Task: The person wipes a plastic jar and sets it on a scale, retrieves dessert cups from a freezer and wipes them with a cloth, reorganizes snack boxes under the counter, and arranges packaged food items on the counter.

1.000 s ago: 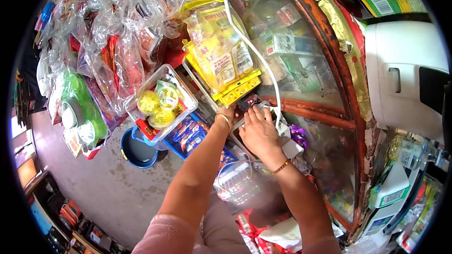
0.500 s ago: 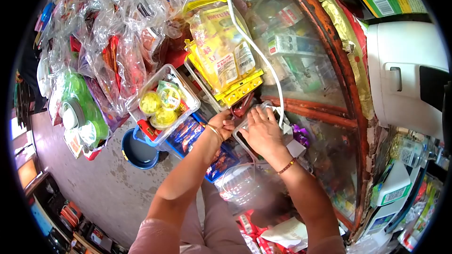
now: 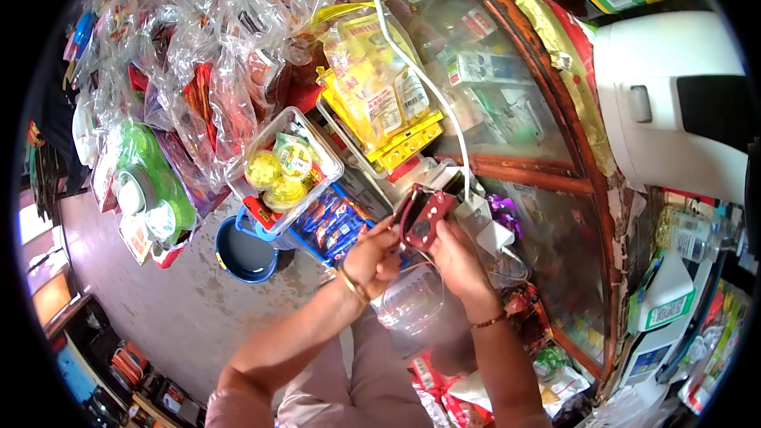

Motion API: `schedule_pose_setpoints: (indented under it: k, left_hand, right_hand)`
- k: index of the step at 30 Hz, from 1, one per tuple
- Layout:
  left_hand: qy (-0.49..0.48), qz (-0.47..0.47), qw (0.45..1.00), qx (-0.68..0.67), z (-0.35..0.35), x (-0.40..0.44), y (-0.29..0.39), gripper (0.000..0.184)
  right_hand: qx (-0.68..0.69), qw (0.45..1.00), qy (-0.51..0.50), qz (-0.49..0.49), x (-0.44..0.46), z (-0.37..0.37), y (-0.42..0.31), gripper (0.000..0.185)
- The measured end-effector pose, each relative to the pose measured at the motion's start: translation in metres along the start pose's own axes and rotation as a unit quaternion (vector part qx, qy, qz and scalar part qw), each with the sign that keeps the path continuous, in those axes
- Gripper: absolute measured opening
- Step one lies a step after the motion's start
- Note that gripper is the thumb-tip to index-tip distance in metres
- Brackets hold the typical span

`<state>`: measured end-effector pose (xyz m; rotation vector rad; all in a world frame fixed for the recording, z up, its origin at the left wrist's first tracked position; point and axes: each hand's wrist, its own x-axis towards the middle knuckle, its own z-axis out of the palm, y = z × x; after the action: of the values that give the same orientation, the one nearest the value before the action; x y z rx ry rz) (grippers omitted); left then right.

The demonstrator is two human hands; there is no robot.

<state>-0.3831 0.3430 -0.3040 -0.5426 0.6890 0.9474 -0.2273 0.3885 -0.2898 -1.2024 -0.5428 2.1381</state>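
Both my hands are in front of me, over the gap between the snack containers and the glass case. A small dark red case with light spots and a round dark patch is held up between them; it looks like a little purse, though its exact kind is unclear. My right hand grips its lower right side. The fingers of my left hand are pinched at its left edge. Just left of my left hand is a blue basket of blue snack packets. Below my hands stands a clear plastic jar.
A clear tub holds yellow-lidded cups. Yellow snack bags lie beyond it. A white cable hangs down to a white charger. The red-framed glass case borders the right side. A blue bucket stands on the floor.
My right hand has turned from lying flat over a clear container to gripping the dark red case. The case has come up and nearer to me, with my left hand at its edge.
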Motion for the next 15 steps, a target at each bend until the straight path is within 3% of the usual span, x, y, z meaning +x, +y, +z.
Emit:
schedule_pose_setpoints:
  k: [2, 4, 6, 10, 12, 14, 15]
  left_hand:
    - [-0.016, 0.007, 1.000, -0.009, 0.013, -0.027, -0.010, 0.032]
    - [-0.033, 0.006, 0.999, -0.033, 0.019, -0.047, -0.017, 0.035]
    - [0.010, 0.038, 0.999, 0.018, 0.028, -0.066, -0.023, 0.034]
    - [-0.006, 0.082, 0.993, 0.081, 0.055, -0.097, -0.031, 0.040]
    - [-0.011, 0.097, 0.989, 0.114, 0.061, -0.104, -0.034, 0.043]
    - [-0.010, 0.109, 0.938, 0.328, 0.060, -0.113, -0.038, 0.038]
    - [-0.032, 0.116, 0.916, 0.383, 0.060, -0.119, -0.032, 0.037]
  right_hand:
    - [0.004, 0.999, -0.016, -0.034, -0.009, 0.006, 0.002, 0.051]
    - [0.129, 0.983, -0.120, -0.059, -0.018, 0.011, -0.001, 0.061]
    - [0.127, 0.983, -0.105, -0.079, -0.030, 0.025, -0.009, 0.068]
    - [0.130, 0.979, -0.135, -0.084, -0.047, 0.035, -0.016, 0.074]
    - [0.234, 0.959, -0.158, -0.039, -0.054, 0.040, -0.022, 0.072]
    - [0.213, 0.966, -0.137, -0.042, -0.063, 0.041, -0.033, 0.066]
    - [0.266, 0.953, -0.143, -0.032, -0.069, 0.046, -0.041, 0.068]
